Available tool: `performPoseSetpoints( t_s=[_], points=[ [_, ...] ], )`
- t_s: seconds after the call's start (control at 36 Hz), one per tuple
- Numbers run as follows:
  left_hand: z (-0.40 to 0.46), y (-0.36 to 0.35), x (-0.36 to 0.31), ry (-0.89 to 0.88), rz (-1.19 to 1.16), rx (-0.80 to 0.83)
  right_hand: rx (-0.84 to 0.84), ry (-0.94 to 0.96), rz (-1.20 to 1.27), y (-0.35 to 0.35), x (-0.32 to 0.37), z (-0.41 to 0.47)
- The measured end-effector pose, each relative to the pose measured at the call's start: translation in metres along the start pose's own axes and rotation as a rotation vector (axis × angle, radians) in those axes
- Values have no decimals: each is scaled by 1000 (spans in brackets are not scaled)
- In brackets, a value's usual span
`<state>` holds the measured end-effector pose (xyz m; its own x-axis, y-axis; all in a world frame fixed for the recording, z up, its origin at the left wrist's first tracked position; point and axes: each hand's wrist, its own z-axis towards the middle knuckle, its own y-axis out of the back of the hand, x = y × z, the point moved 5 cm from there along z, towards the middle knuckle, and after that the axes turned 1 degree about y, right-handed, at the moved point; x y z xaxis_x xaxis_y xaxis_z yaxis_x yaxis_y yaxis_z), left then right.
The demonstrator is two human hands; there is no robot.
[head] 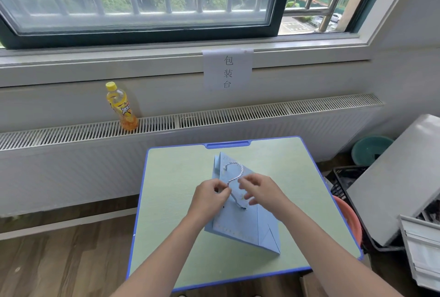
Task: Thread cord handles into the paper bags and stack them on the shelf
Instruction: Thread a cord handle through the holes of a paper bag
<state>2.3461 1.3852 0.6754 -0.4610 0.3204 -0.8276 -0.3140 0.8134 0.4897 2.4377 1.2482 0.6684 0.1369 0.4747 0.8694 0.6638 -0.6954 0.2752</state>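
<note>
Head view, left hand (209, 195) pinching cord (234, 172), right hand (259, 192) curled

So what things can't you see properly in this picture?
Head view, the only one:
- Where the cord goes into the blue paper bag: the left hand and right hand cover it.
- The bag's small print: too small to read.
- The black crate contents: hidden by the leaning grey board.
- The shelf for stacking: not in view.
- The orange tub: mostly hidden behind the table edge.
</note>
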Motion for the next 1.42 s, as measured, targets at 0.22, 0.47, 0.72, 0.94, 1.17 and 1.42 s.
performPoseSetpoints(
  t_s=[0.22, 0.47, 0.72, 0.94, 1.17, 1.42],
  points=[
    [5, 1, 0, 12, -31, -22, 55, 139, -516, -14, -19, -9],
    [9, 10, 3, 67, -200, -8, -116, 32, -57, -13, -14, -6],
    [0, 17, 0, 73, -386, 103, -105, -5, 366, -23, 0, -11],
    [-13, 19, -14, -9, -483, 207, -162, 39, 252, -26, 2, -14],
    [-16, 17, -16, -23, -512, 230, -235, 97, 70, -24, 7, -18],
    [-7, 10, -2, 39, -511, 183, -240, 186, -72, -29, 12, -36]
  ],
)
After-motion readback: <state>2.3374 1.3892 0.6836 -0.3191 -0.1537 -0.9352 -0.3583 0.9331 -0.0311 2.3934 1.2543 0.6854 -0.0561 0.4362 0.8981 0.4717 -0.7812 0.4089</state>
